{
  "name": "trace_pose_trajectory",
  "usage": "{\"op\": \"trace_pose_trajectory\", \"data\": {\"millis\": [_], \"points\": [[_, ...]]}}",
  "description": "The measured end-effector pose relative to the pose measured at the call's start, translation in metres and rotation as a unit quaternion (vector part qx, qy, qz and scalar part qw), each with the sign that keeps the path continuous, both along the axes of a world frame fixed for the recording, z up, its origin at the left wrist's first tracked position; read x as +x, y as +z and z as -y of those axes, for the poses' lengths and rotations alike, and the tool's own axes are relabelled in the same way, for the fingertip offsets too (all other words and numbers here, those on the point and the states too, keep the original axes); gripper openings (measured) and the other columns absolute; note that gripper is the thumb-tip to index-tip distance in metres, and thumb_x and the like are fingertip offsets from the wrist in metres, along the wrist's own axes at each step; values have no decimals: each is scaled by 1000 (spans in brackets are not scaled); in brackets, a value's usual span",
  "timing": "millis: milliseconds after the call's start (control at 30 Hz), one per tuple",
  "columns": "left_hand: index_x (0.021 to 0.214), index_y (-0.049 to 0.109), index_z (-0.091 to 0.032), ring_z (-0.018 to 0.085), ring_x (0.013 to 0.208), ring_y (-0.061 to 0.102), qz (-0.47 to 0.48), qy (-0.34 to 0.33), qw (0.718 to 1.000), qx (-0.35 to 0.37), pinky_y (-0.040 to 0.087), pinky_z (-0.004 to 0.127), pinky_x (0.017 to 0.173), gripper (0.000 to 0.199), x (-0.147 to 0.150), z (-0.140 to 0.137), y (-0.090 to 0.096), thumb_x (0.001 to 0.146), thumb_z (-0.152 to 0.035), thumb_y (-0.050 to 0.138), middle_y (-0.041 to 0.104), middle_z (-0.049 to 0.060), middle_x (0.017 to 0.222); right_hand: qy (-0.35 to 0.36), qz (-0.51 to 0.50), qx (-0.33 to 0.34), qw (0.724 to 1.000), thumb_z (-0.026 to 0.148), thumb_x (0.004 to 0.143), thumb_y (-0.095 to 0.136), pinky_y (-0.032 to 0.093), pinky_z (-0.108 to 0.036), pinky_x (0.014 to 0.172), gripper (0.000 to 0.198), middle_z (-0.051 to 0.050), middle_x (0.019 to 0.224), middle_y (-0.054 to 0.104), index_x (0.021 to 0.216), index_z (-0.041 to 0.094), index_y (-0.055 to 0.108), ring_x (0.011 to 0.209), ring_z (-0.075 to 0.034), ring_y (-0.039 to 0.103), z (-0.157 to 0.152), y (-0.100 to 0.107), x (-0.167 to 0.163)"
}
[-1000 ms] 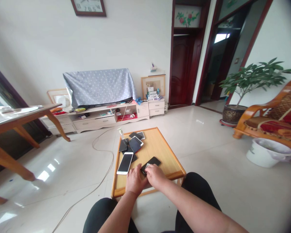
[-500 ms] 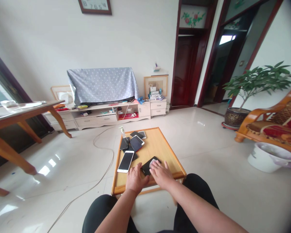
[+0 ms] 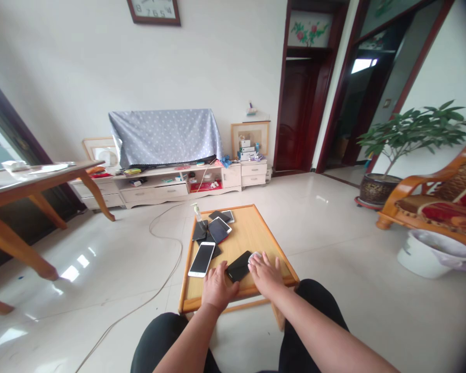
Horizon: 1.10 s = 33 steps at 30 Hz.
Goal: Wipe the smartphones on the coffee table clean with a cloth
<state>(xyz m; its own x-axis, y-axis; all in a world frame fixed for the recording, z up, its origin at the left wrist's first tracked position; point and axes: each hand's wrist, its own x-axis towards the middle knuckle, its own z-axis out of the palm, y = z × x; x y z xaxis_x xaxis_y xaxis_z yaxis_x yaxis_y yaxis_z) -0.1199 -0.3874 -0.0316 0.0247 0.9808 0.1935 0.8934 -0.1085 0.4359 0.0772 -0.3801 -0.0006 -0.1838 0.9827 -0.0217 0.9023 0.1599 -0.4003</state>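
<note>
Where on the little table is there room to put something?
The biggest bare patch on the little table lies beyond the black phone, between the phone pile and the right edge. A smaller one is the near left corner, bordered by the white phone and left hand. It's crowded at the far left, around the pump bottle.

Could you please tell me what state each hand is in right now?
Left hand: open, thumb spread, at the black phone's near end.
Right hand: open, fingers on a white pad by the phone.
</note>
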Motion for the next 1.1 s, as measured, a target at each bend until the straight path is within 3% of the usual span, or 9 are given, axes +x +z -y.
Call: {"op": "trace_pose_trajectory", "data": {"millis": [67,233,300,433,600,767,967,1100], "points": [[140,41,-24,27,125,52,4,-2,1000,4,34,40,107,74,-1,0,-1,73,-42,67,63,7,133,17,-3,-3,1000,48,106,14,-2,-64,117,56,-5,158,39,148,30,45,152,-28,13,1,-1,-6],[140,40,-23,26,123,53,22,-7,1000,4,34,40,108,64,-2,0,-3,80,-35,60,63,7,133,168,-38,8,985,45,106,18,3,-61,119,51,-1,155,44,147,34,46,151,-25,19,8,-5,-30],[140,39,-23,26,124,53,24,-2,1000,2,34,41,108,68,-2,0,-2,78,-38,63,63,8,133,139,-33,1,990,45,106,18,2,-65,118,51,1,155,44,145,36,48,152,-27,17,-1,-3,-28],[140,39,-24,28,126,53,16,3,1000,7,35,41,107,76,-2,-1,-3,71,-40,68,63,8,133,-5,-11,-9,1000,44,106,13,1,-68,116,54,0,157,40,143,33,52,152,-29,14,-24,2,-24],[140,39,-24,28,127,53,33,-4,999,8,34,42,108,77,-3,-3,-5,73,-48,68,61,9,135,120,-28,11,992,44,106,16,2,-64,118,51,-1,155,44,141,35,52,151,-25,19,-27,-1,-43],[142,39,-24,29,128,52,28,4,1000,6,33,42,110,79,-4,-3,-3,71,-42,70,61,9,135,69,-21,-21,997,44,105,14,2,-71,114,54,-1,157,40,141,34,52,152,-31,13,-34,7,-45],[146,34,-20,27,126,53,17,-6,1000,4,33,42,110,69,-6,-1,-3,82,-30,58,61,12,135,174,-32,3,984,43,105,18,-2,-67,116,50,0,155,43,149,37,42,151,-27,19,-2,-6,-48],[144,36,-21,28,126,53,20,0,1000,1,33,43,110,74,-5,0,0,77,-38,64,62,9,134,113,-14,7,993,43,105,18,-1,-68,116,50,2,156,42,147,38,46,152,-28,15,-1,-8,-21]]}}
